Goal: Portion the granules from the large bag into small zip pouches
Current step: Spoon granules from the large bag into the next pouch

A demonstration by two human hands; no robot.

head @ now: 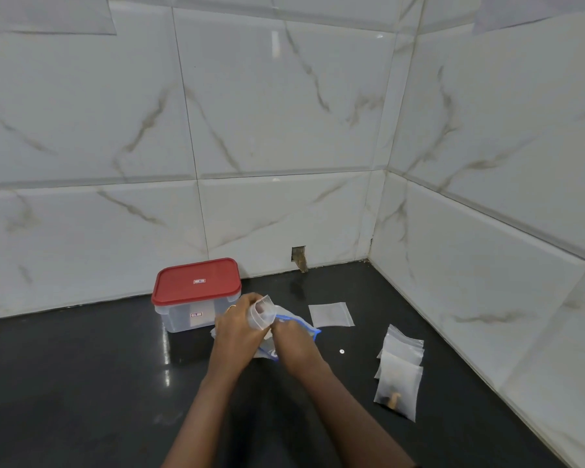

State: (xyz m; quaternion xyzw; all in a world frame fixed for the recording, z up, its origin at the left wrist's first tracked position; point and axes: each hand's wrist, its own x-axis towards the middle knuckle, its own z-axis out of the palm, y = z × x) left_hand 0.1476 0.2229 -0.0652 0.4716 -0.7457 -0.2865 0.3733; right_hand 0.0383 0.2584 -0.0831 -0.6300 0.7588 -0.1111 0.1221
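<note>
The left hand point(240, 320), forearm angled in over the table point(81, 383), holds a small zip pouch point(263, 310) upright, grip pinching it. The right hand point(293, 336), just beside, curls down over the large bag point(303, 324) lying on the table; whether its grip holds anything cannot be told.

We've got a glossy black counter point(81, 383), shiny marble-look tile walls point(284, 113), thin clear plastic pouches point(399, 376) near the right edge, and a see-through plastic tub point(186, 315) with a smooth red lid point(196, 282).
</note>
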